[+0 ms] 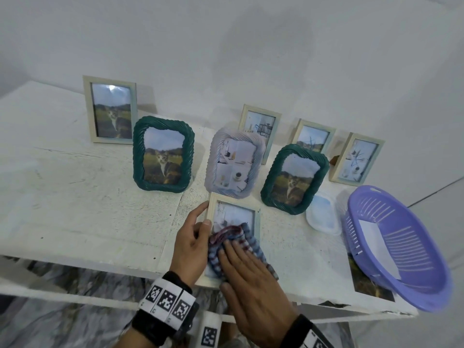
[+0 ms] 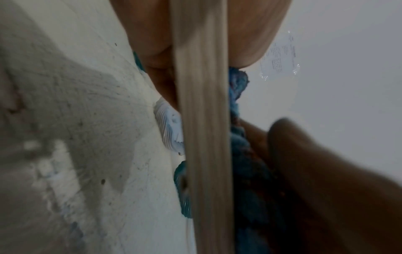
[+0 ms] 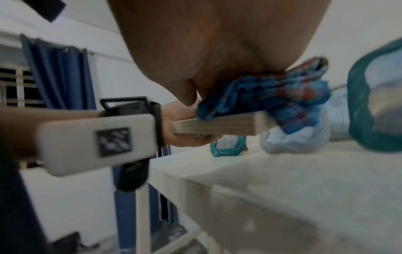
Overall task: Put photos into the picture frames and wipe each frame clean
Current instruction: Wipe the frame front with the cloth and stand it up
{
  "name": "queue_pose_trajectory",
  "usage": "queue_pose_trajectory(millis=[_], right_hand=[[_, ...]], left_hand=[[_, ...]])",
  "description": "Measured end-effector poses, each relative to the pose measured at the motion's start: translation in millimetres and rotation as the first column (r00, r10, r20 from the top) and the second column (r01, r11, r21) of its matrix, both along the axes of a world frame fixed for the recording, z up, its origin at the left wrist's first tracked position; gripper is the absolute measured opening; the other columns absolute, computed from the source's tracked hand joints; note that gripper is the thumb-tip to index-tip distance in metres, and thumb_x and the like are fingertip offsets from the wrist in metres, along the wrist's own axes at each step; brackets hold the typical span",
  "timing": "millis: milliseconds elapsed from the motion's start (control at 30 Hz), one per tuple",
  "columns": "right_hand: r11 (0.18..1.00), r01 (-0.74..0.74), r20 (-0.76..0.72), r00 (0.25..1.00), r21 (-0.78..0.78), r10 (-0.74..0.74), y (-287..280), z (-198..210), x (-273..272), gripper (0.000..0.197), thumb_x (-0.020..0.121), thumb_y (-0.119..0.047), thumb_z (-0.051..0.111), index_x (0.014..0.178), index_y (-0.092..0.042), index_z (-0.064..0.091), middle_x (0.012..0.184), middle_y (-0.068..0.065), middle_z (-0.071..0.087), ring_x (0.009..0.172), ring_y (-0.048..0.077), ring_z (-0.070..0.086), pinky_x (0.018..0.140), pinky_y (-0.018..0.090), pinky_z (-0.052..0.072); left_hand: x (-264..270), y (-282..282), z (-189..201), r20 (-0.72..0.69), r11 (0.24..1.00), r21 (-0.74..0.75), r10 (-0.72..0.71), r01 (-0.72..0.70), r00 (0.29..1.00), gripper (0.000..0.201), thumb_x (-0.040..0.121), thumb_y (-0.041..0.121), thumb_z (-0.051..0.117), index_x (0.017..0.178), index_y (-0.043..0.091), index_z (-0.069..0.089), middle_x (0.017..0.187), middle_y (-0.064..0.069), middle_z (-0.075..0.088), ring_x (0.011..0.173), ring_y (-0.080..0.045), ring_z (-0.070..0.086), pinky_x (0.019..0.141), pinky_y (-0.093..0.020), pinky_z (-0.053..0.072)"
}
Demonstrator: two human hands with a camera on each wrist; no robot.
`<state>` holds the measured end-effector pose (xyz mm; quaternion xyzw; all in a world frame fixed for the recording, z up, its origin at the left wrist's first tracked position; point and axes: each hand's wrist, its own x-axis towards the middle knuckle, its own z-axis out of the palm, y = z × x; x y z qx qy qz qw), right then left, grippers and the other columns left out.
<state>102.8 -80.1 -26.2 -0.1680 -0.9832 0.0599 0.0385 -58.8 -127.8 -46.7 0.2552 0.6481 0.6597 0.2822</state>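
Note:
A cream wooden picture frame [image 1: 256,217] with a photo in it is tilted up over the front edge of the white table [image 1: 88,222]. My left hand [image 1: 204,214] grips its left side, thumb on the front. My right hand [image 1: 241,262] lies flat and presses a blue and red checked cloth [image 1: 226,234] onto the glass. The left wrist view shows the frame's edge [image 2: 204,137] close up, with the cloth [image 2: 239,154] beside it. From the right wrist, the cloth [image 3: 272,96] is bunched under my palm on top of the frame [image 3: 217,127].
Several frames with photos stand behind: a cream frame [image 1: 110,110], two green frames [image 1: 163,154] [image 1: 295,179] and a lilac frame [image 1: 234,163]. A purple basket [image 1: 396,247] sits at the right over a loose photo [image 1: 366,282], next to a clear plastic lid [image 1: 324,214].

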Motion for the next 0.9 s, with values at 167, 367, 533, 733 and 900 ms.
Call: queue_pose_trajectory(millis=[167,367,533,733,900], right_hand=[[0.986,0.156,0.044,0.986,0.060,-0.158,31,7,-14,0.057,0.103,-0.042,0.015,0.147,-0.010,0.032,0.154,0.007,0.028,0.144,0.019,0.023,0.114,0.038,0.018],[1.000,0.023,0.025,0.999,-0.017,-0.022,-6,7,-8,0.054,0.103,-0.043,0.021,0.144,-0.015,0.041,0.150,0.001,0.038,0.141,0.014,0.030,0.115,0.034,0.028],[0.999,-0.020,0.073,0.997,0.029,0.018,15,11,-10,0.053,0.104,-0.041,0.020,0.145,-0.014,0.039,0.152,0.002,0.034,0.143,0.014,0.027,0.115,0.035,0.019],[0.984,0.177,0.013,0.984,-0.033,-0.177,16,13,-37,0.062,0.102,-0.050,0.012,0.149,-0.011,0.029,0.155,0.006,0.025,0.145,0.019,0.019,0.117,0.039,0.015],[0.998,-0.066,0.070,0.995,-0.014,0.067,-6,20,-12,0.052,0.103,-0.044,0.023,0.143,-0.019,0.042,0.150,-0.002,0.037,0.142,0.012,0.028,0.117,0.033,0.021]], left_hand=[[5,2,-4,-0.016,1.000,0.002,0.010,-0.010,1.000,0.036,0.102,0.018,0.043,0.122,0.046,0.051,0.079,-0.003,0.063,0.070,-0.015,0.056,0.065,-0.021,0.047],[-8,-2,-3,-0.004,1.000,-0.013,0.027,-0.027,1.000,0.035,0.101,0.014,0.044,0.128,0.035,0.055,0.072,-0.010,0.068,0.066,-0.008,0.064,0.066,-0.025,0.055],[-11,-5,-3,-0.005,1.000,-0.001,0.025,-0.025,1.000,0.036,0.102,0.015,0.043,0.130,0.035,0.053,0.069,-0.014,0.063,0.062,-0.009,0.060,0.062,-0.022,0.053],[-14,2,4,-0.064,0.999,-0.021,0.038,-0.039,0.997,0.037,0.101,0.014,0.042,0.132,0.033,0.052,0.049,0.011,0.052,0.045,-0.004,0.047,0.049,-0.012,0.040],[-21,-3,1,-0.099,0.998,-0.040,0.041,-0.045,0.994,0.038,0.101,0.018,0.045,0.134,0.037,0.051,0.050,0.001,0.041,0.048,-0.010,0.039,0.052,-0.017,0.040]])
